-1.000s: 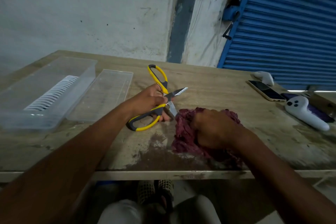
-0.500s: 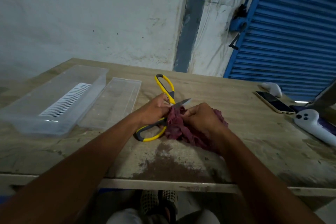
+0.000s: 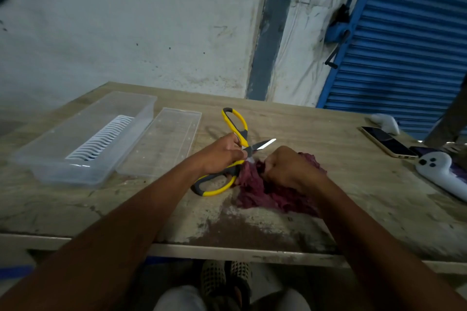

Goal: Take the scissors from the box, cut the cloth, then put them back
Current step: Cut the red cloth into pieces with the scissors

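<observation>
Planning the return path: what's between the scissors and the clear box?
Head view: the box's clear lid lies flat on the table between the scissors and the box.

You have one view only, from the camera on your head, looking forward and steeply down over the table (image 3: pixel 328 131) from its near edge. It sits close above that table, whose far edge meets the wall, while your own knees show beneath the near edge

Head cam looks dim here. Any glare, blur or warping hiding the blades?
Head view: dim, bluish light, soft detail. The scissors blade tip catches a bright glint; the lower blade is hidden in the cloth. Wide-angle bending stretches both forearms; the left hand looks slightly soft.
</observation>
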The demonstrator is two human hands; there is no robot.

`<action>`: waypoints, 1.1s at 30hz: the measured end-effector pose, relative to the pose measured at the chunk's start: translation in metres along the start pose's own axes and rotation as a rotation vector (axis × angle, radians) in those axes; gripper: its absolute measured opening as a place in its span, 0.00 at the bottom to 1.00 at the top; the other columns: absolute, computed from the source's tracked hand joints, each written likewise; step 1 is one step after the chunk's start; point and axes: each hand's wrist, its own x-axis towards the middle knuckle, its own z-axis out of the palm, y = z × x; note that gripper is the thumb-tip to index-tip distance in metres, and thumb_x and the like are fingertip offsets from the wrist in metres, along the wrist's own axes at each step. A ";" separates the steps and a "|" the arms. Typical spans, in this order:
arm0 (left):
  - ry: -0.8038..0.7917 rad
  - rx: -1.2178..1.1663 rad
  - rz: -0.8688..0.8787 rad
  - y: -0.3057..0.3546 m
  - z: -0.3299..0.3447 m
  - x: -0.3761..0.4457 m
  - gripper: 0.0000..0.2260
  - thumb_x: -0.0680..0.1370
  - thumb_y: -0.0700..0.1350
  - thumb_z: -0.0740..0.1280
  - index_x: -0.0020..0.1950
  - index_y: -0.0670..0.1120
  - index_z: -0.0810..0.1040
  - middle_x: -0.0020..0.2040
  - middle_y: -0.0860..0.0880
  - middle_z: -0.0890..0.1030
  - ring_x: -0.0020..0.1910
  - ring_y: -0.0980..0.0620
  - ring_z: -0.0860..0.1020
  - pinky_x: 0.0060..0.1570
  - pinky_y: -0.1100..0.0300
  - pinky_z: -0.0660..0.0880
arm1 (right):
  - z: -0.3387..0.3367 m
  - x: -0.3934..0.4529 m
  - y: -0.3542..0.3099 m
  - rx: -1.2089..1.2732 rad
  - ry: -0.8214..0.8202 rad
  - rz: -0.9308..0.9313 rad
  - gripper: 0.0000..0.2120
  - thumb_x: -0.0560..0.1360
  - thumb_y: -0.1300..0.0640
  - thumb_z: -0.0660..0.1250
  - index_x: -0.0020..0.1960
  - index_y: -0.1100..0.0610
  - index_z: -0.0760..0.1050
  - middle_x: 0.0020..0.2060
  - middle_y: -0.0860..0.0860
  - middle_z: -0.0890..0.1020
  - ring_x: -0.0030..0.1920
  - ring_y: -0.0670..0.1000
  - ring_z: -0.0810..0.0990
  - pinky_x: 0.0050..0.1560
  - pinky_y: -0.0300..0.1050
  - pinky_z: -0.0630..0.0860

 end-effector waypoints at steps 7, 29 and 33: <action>-0.028 0.017 -0.038 -0.004 0.001 -0.002 0.05 0.79 0.40 0.62 0.50 0.45 0.66 0.41 0.45 0.71 0.39 0.51 0.68 0.37 0.58 0.67 | 0.009 0.001 -0.006 0.104 0.273 0.123 0.12 0.66 0.46 0.71 0.31 0.54 0.79 0.38 0.53 0.84 0.43 0.55 0.82 0.46 0.50 0.79; 0.048 -0.052 -0.050 -0.014 0.002 0.009 0.05 0.70 0.40 0.63 0.41 0.45 0.66 0.35 0.45 0.68 0.33 0.54 0.64 0.32 0.58 0.62 | 0.002 0.002 -0.023 0.090 0.118 0.037 0.21 0.72 0.57 0.67 0.21 0.50 0.73 0.17 0.46 0.72 0.29 0.48 0.69 0.33 0.42 0.65; 0.011 -0.107 -0.077 -0.019 -0.004 0.012 0.12 0.66 0.44 0.68 0.44 0.46 0.67 0.42 0.41 0.74 0.43 0.47 0.72 0.33 0.56 0.61 | -0.007 -0.015 -0.009 -0.119 -0.056 0.022 0.19 0.72 0.58 0.65 0.24 0.54 0.65 0.30 0.52 0.73 0.34 0.52 0.71 0.35 0.43 0.66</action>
